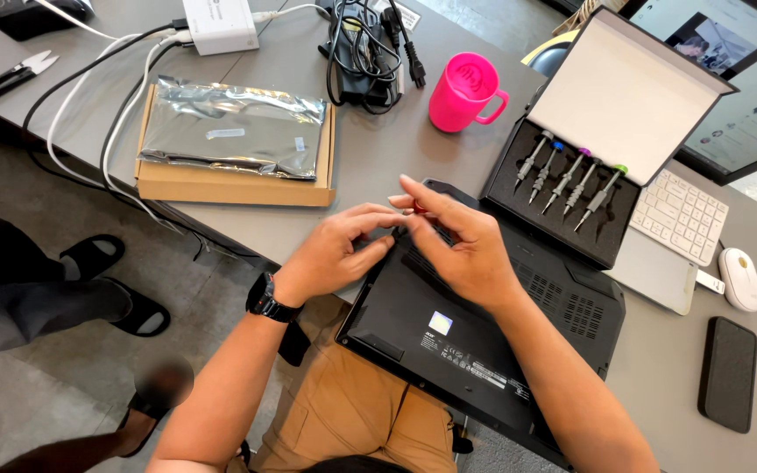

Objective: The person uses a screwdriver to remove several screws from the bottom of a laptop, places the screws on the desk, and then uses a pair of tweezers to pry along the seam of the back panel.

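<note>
Screwdriver [417, 208] pinched in right hand [462, 250] over upturned laptop [484, 342]; left hand [335, 250] fingertips pressed at its tip.

A pink mug [463, 91] stands on the grey desk [378, 158], near a bundle of black cables with a power adapter [363, 44]. To its left, a silver antistatic bag [231, 127] lies on a flat cardboard box [229, 187]. A white adapter box [219, 24] with white cords sits at the far edge, and small black snips [16, 74] lie beyond. At the right are a white keyboard [678, 215], a white mouse [740, 278] and a black phone [728, 373].
</note>
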